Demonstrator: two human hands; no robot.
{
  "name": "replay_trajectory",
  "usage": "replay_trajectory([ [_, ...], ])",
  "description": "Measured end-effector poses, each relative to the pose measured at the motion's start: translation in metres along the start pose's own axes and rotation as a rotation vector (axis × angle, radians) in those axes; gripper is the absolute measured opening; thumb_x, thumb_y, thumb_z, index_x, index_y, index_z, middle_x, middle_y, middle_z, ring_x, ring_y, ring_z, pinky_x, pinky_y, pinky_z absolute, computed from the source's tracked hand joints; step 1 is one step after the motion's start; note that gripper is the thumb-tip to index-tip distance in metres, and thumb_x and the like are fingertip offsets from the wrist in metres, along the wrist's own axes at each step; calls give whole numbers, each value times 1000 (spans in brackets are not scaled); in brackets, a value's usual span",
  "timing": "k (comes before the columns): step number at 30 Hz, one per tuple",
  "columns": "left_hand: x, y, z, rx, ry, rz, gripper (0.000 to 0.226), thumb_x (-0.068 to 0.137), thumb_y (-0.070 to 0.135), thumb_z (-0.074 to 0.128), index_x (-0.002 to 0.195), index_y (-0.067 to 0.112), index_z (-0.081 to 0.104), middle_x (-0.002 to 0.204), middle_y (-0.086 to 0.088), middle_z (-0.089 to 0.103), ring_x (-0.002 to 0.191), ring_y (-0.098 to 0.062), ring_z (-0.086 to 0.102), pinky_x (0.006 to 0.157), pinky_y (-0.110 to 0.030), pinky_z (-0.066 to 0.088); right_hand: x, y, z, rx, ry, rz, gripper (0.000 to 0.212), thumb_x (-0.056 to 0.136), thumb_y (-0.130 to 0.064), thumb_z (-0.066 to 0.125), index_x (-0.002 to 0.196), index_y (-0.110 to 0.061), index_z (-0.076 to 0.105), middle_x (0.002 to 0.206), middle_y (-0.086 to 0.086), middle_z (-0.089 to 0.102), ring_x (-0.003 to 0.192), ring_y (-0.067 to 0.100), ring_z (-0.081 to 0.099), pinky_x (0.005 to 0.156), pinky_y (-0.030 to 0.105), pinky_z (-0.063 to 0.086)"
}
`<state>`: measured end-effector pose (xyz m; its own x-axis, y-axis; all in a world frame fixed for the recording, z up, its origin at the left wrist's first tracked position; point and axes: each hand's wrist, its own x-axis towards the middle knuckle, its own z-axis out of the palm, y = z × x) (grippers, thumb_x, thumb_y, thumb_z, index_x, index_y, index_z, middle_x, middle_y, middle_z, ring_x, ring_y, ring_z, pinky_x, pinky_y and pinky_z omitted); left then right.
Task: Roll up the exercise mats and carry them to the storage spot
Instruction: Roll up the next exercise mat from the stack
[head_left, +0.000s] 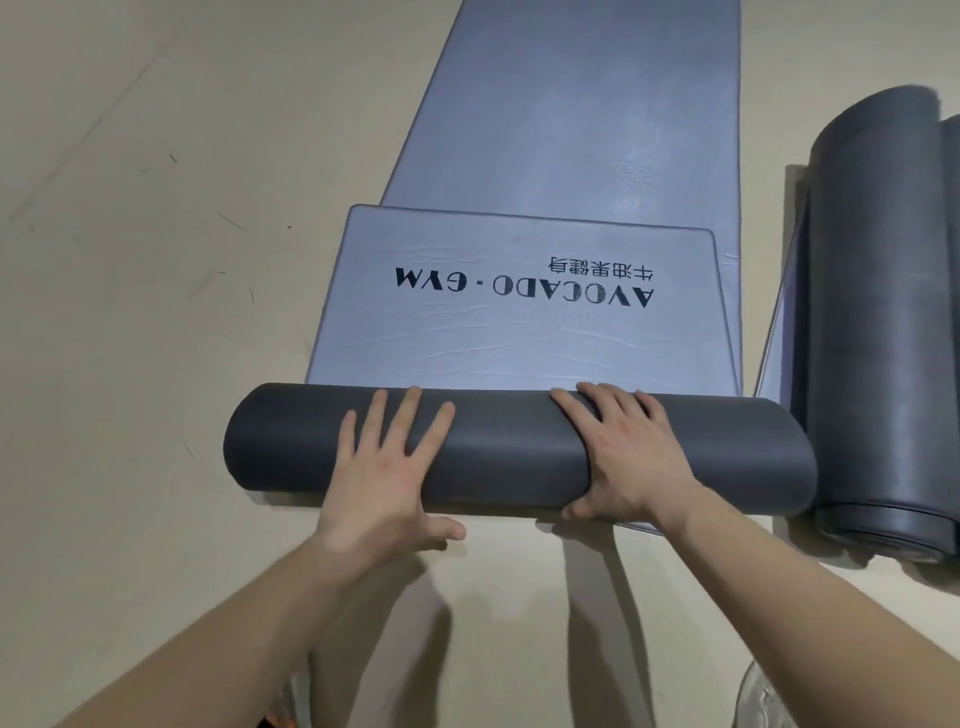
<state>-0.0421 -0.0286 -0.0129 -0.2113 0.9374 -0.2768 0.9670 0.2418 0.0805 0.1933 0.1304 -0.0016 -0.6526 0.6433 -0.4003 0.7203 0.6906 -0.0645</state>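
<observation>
mat (511, 452) half rolled, left hand (387, 467) flat, right hand (623, 460) gripping

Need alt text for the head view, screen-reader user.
Two hands roll a dark grey mat on a beige floor: the left hand presses flat, the right hand wraps round the roll. Its unrolled end, printed AVOCADO GYM, overlaps another flat mat; rolled mats lie at right.
</observation>
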Motion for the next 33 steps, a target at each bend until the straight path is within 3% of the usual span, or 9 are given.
replay_trajectory([
  [3,22,-6,4,32,50,1,137,46,91,66,160,38,13,168,-6,22,154,-35,17,123,-56,10,6,3,0,-51,46,17,142,48,-83,73,160,-34,1,164,9,17,150,35,18,121,59,11],
  [6,56,-15,-13,25,3,47,128,49,95,55,158,41,15,164,0,28,150,-29,23,123,-51,14,11,4,8,-129,143,8,142,40,-82,77,159,-31,18,150,11,42,134,37,45,111,59,30],
  [10,92,-28,-37,-83,-54,127,125,56,92,62,160,40,13,163,1,27,149,-22,23,124,-47,12,50,19,-29,-67,-29,-11,127,44,-80,74,151,-42,18,141,1,47,121,31,54,103,48,40],
  [15,91,-22,-33,186,15,136,131,48,95,57,157,33,16,155,-1,39,134,-32,43,112,-50,32,76,26,-53,35,-169,-16,117,42,-78,77,143,-46,27,119,-4,55,104,27,61,91,42,50],
  [20,82,-12,-45,147,-199,219,121,49,91,62,151,38,26,139,8,51,111,-26,56,98,-43,44,50,28,-48,200,-405,7,110,38,-70,86,135,-47,39,112,-11,62,107,22,61,95,38,49],
  [27,107,-7,-69,-15,-459,117,131,42,87,78,155,44,27,141,10,56,126,-22,55,102,-41,46,-20,10,12,-93,116,55,153,31,-92,72,160,-26,22,157,14,38,143,38,36,118,57,26],
  [29,101,-6,-69,36,-313,73,123,47,90,71,154,44,31,143,10,56,126,-22,56,104,-41,43,-9,13,10,-66,63,75,153,30,-92,71,160,-30,18,160,12,33,146,36,32,119,55,21],
  [31,74,-4,-55,37,-16,18,103,66,88,58,153,37,39,150,4,51,132,-27,51,110,-42,36,16,24,-8,11,-1,83,149,33,-91,70,159,-37,13,161,4,30,147,29,28,121,51,17],
  [33,48,-1,-35,47,51,22,110,71,87,51,161,30,23,167,-4,24,151,-35,25,121,-49,21,36,34,-25,43,-66,75,148,33,-93,68,158,-41,8,162,1,25,149,27,22,122,52,14],
])
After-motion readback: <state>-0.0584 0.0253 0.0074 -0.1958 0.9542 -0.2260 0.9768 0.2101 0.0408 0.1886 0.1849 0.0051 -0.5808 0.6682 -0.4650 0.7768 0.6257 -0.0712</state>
